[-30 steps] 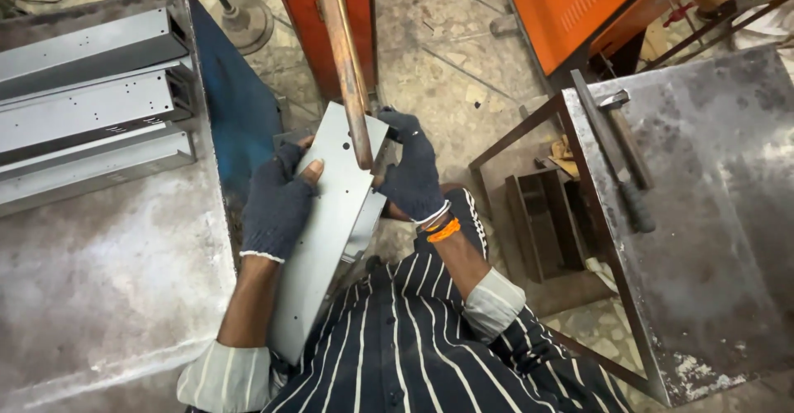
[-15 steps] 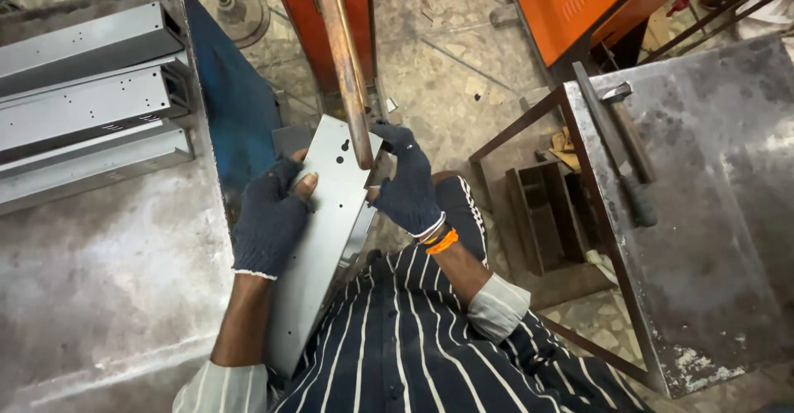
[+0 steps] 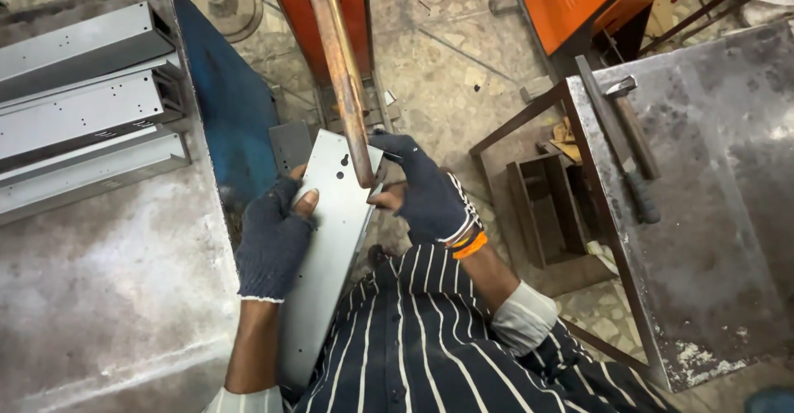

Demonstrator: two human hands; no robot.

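we hold a long grey metal panel [image 3: 327,248] with both gloved hands, the left hand [image 3: 271,243] wrapped over its left edge and the right hand [image 3: 422,194] pinching its right edge, its far end right under the copper rod [image 3: 343,74] of the orange machine [image 3: 327,41]. we judge the panel could slide or twist off the rod's tip, since our fingers grip only thin edges close to it. its long axis runs from our lap up towards the machine, leaning slightly right.
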